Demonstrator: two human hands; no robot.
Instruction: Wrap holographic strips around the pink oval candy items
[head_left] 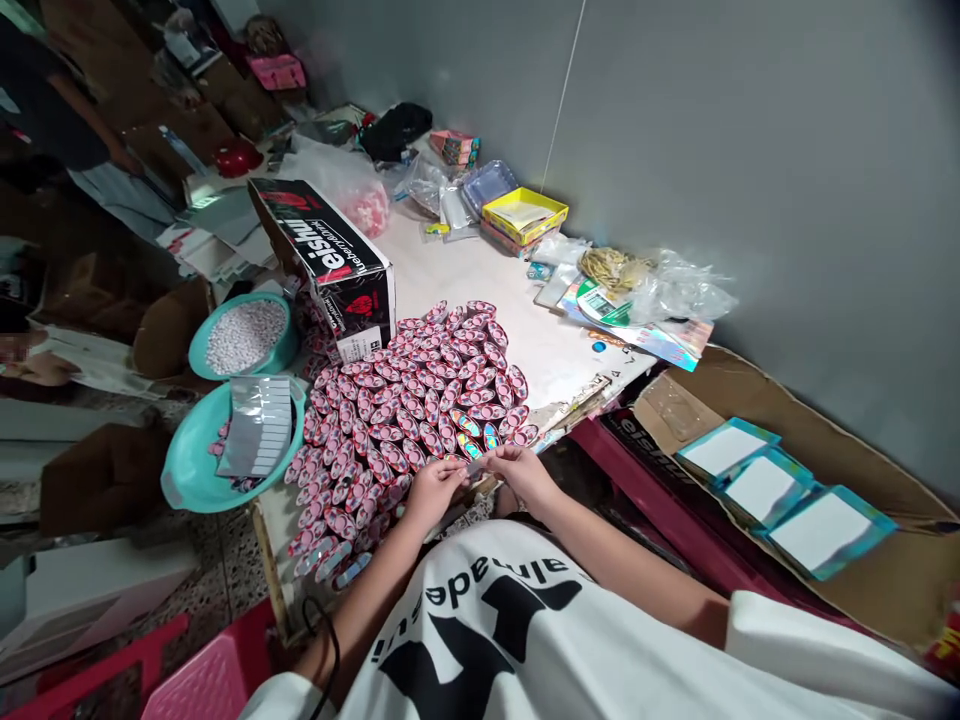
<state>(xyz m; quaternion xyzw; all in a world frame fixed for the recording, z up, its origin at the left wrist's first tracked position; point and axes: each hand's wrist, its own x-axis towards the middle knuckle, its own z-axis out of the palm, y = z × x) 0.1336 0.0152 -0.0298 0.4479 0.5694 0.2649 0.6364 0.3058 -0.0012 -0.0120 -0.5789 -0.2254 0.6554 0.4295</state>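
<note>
My left hand [436,490] and my right hand [525,474] meet at the table's near edge, fingertips pinched together. Between them they hold a small greyish, see-through strip [474,467]; its exact kind is too small to make out. Just beyond my fingers lie several pink-and-red oval pieces [409,400], spread over the tabletop, each with a round pink middle. A few shiny, rainbow-coloured ovals [469,424] sit closest to my hands. Other ovals with clear strips [352,570] lie at the near left corner, by my left forearm.
Left are a teal basin [180,470] holding a sheet of grey strips [259,428] and a teal bowl [199,350] of white beads. A black carton [330,235] stands behind the ovals. An open cardboard box [870,465] with blue-edged cards is right. A person [67,110] stands far left.
</note>
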